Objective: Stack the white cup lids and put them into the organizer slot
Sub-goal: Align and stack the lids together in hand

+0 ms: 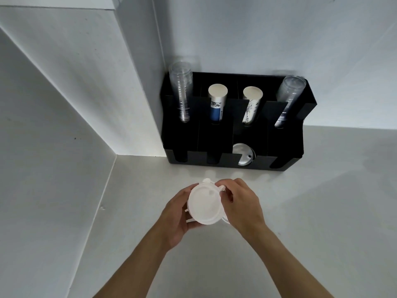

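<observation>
A stack of white cup lids is held above the white counter, flat side facing me. My left hand cups the stack from the left and below. My right hand grips its right edge, fingers curled over the top rim. The black organizer stands against the back wall in the corner. Its front row has several slots; the third from the left holds a lid, the others look dark and I see nothing in them.
The organizer's back row holds two stacks of clear plastic cups at the ends and two paper cup stacks between them. A white wall runs along the left side of the counter.
</observation>
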